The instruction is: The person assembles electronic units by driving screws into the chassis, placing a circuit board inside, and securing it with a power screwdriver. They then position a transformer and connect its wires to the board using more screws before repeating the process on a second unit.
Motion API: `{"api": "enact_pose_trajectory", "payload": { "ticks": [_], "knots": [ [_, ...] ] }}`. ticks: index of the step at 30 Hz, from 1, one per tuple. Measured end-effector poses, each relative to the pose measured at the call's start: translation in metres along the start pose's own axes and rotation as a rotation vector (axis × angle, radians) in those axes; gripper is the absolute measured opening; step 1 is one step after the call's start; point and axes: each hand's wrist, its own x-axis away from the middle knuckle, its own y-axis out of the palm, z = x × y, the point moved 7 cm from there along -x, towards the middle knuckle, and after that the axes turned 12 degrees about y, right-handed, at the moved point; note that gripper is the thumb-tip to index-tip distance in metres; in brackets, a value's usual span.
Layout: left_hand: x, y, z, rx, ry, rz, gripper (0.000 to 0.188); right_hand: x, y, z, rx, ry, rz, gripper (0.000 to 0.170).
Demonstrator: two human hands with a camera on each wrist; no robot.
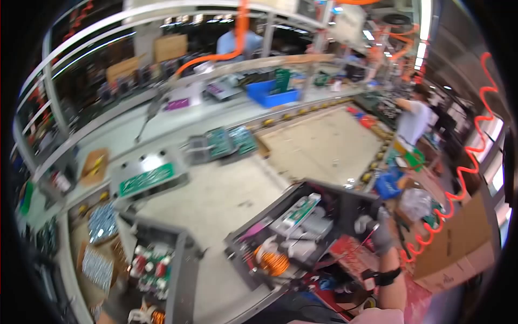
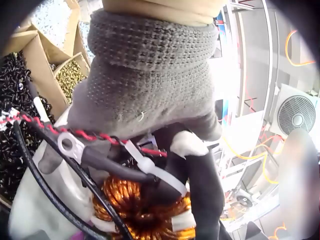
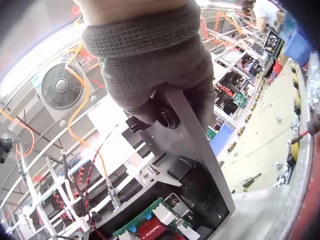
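Both hands wear grey knitted gloves. My left hand (image 1: pixel 121 302) is at the near end of the left dark metal case (image 1: pixel 186 270), which holds a board with red and white parts. In the left wrist view this hand (image 2: pixel 145 95) lies right over a copper-wound coil (image 2: pixel 125 195) and black cables with a white tie; its fingertips are hidden. My right hand (image 1: pixel 383 237) is at the right end of a second dark case (image 1: pixel 248 270). Close up, the right hand (image 3: pixel 155 70) grips that case's upright end wall (image 3: pixel 200 145), fingers on both sides.
Cardboard bins of small hardware (image 2: pixel 42 65) stand left. A metal plate with a green board (image 1: pixel 145 178) lies behind the left case. Further back are a blue bin (image 1: pixel 272 97) and a roller-edged line. Red coiled hose (image 1: pixel 458 183) and a carton (image 1: pixel 458 243) stand right; another person works beyond.
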Motion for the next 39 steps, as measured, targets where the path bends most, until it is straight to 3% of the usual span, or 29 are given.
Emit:
{"api": "enact_pose_trajectory", "payload": {
  "ticks": [1,3,4,7,8,11,12,13,17,18,19,22,23,25,27,31,33,35,36,37,39],
  "knots": [
    [0.001,0.005,-0.002,0.097,-0.078,0.007,0.078,0.006,0.003,0.004,-0.138,0.021,0.004,0.035],
    [0.002,0.001,-0.002,0.044,-0.119,0.039,0.076,-0.001,-0.005,0.029,-0.027,0.084,0.151,0.026],
    [0.004,-0.002,-0.002,0.01,-0.141,0.052,0.075,0.003,-0.002,0.022,-0.055,-0.017,0.19,0.023],
    [0.006,-0.014,0.005,-0.117,-0.177,0.099,0.072,-0.009,-0.002,0.042,0.013,-0.031,0.221,0.019],
    [0.006,-0.019,0.011,-0.182,-0.18,0.119,0.071,-0.01,-0.002,0.047,0.031,-0.021,0.336,0.016],
    [-0.006,-0.089,0.029,-0.48,-0.191,0.2,0.067,-0.026,0.022,0.044,-0.015,-0.028,0.304,0.015],
    [-0.02,0.015,0.057,-0.557,-0.005,0.18,0.059,-0.032,0.029,0.046,0.012,-0.017,0.294,0.015],
    [-0.031,0.029,0.071,-0.729,0.039,0.156,0.063,-0.038,0.036,0.048,0.012,-0.018,0.293,0.015],
    [-0.028,-0.03,0.072,-1.514,0.465,0.273,0.082,-0.057,0.068,0.062,-0.141,-0.155,0.266,0.019],
    [-0.02,-0.04,0.063,-1.897,0.481,0.283,0.086,-0.059,0.074,0.069,-0.099,-0.107,0.283,0.024],
    [-0.018,-0.018,0.053,-1.912,0.871,0.222,0.078,-0.062,0.077,0.079,-0.058,-0.058,0.3,0.028],
    [-0.027,0.014,0.044,-2.06,0.792,-0.001,0.066,-0.078,0.088,0.117,-0.088,-0.141,0.357,0.029],
    [-0.021,0.019,0.036,-2.081,0.802,-0.038,0.075,-0.081,0.091,0.119,-0.082,-0.142,0.345,0.029],
    [-0.008,0.039,0.034,-2.069,0.697,-0.094,0.069,-0.076,0.097,0.111,0.069,-0.057,0.434,0.028],
    [0.004,0.055,0.025,-2.085,0.758,-0.075,0.058,-0.083,0.103,0.106,0.03,-0.094,0.383,0.027],
    [0.024,0.055,-0.014,-2.204,0.762,-0.086,0.056,-0.093,0.105,0.103,0.038,-0.145,0.346,0.026],
    [0.031,0.063,-0.029,-2.176,0.739,-0.193,0.057,-0.096,0.1,0.11,0.062,-0.114,0.346,0.027],
    [0.033,0.041,-0.057,-2.34,0.612,-0.3,0.057,-0.095,0.099,0.12,0.168,0.031,0.319,0.035],
    [0.031,0.037,-0.065,-2.341,0.634,-0.298,0.062,-0.083,0.1,0.093,0.095,0.182,0.104,0.043],
    [0.034,0.035,-0.068,-2.343,0.66,-0.293,0.066,-0.092,0.09,0.105,0.244,0.051,0.057,0.054],
    [0.019,0.067,-0.049,-2.216,0.51,-0.466,0.08,-0.087,0.076,0.11,0.284,-0.023,0.034,0.062]
  ]
}}
